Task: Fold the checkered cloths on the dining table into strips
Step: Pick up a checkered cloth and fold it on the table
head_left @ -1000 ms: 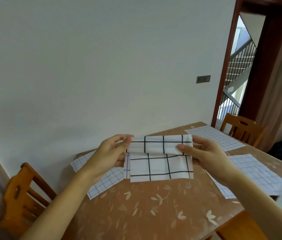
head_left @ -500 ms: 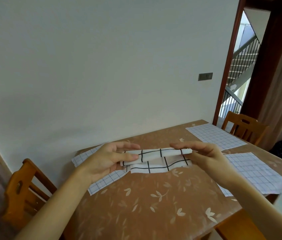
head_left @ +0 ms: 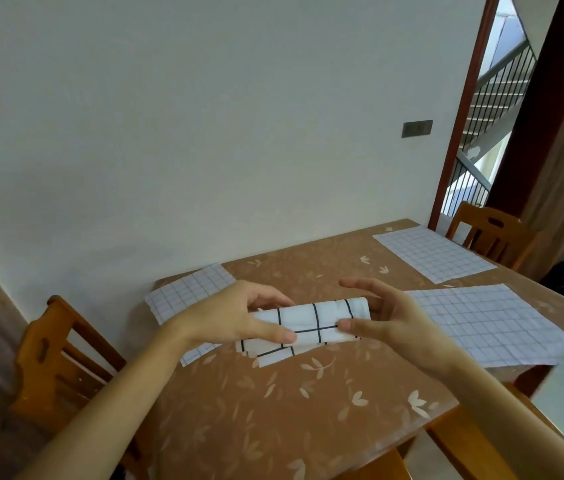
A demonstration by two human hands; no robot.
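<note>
A white cloth with wide black checks [head_left: 311, 322] is folded into a narrow band just above the brown leaf-patterned table [head_left: 308, 403]. My left hand [head_left: 235, 315] pinches its left end between thumb and fingers. My right hand [head_left: 384, 318] pinches the right end the same way. A loose lower layer of the cloth hangs out below the band and touches the table. Three flat cloths with fine checks lie around: one [head_left: 183, 292] under my left hand, one [head_left: 492, 323] at the right edge, one [head_left: 433, 252] at the far right corner.
A wooden chair [head_left: 51, 362] stands at the table's left side and another [head_left: 492, 233] behind the far right corner. The white wall runs along the table's back edge. An open doorway with a stair railing [head_left: 488, 140] is at the right.
The cloth was held up with a wide flap hanging down; both hands have folded it over into a narrow band and lowered it to the table.
</note>
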